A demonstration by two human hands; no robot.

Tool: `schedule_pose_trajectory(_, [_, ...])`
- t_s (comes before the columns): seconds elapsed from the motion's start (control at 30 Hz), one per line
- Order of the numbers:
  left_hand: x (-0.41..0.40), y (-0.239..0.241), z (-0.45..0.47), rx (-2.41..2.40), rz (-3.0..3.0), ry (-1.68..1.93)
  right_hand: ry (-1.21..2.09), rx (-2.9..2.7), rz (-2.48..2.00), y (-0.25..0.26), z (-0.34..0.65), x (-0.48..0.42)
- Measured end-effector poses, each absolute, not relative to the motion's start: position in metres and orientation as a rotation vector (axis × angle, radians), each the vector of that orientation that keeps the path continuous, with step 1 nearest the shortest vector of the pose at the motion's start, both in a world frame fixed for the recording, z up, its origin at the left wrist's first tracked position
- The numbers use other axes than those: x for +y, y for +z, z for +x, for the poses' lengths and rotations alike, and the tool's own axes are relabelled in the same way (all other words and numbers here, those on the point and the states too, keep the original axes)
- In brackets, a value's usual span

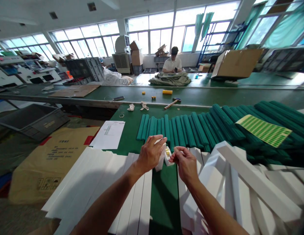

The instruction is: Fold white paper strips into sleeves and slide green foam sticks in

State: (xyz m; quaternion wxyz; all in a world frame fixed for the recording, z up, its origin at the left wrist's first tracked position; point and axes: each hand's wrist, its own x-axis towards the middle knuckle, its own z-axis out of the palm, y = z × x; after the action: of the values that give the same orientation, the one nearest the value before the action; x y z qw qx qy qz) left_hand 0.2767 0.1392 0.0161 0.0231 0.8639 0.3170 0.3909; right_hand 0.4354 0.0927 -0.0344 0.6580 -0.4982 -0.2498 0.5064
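My left hand (152,152) is closed around a narrow white box (161,160), with its fingers bent over the upper part. Just right of it, a small white open-topped piece (169,160) has something yellow or gold inside; I cannot tell whether it is part of the same box. My right hand (184,160) is pinched at that piece's right edge, and what lies between the fingertips is hidden. Beyond both hands stretches a row of ribbed green rolls (176,129).
Flat white boxes (132,195) lie at left, folded white boxes (262,176) are heaped at right. A green sticker sheet (264,130) rests on the rolls. Farther off are a paper sheet (108,134), a hammer (172,103), a yellow roll (167,92) and a seated person (171,63).
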Motion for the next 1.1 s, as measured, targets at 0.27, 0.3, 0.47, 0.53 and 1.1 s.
schedule_pose_trajectory(0.27, [0.140,0.013,0.280,1.019,2.616,1.215,1.165,-0.856,-0.997,0.037,0.408,0.090])
schedule_pose_trajectory(0.3, [0.139,0.012,0.280,1.035,2.590,1.222,1.154,-0.871,-1.012,0.037,0.406,0.091])
schedule_pose_trajectory(0.47, [0.134,0.010,0.281,1.092,2.526,1.236,1.101,-0.935,-1.139,0.035,0.405,0.097])
schedule_pose_trajectory(0.53, [0.133,0.010,0.282,1.096,2.521,1.238,1.094,-0.963,-1.172,0.036,0.406,0.098])
schedule_pose_trajectory(1.1, [0.134,0.013,0.266,0.864,2.525,1.271,1.531,-0.755,-1.131,0.044,0.417,0.106])
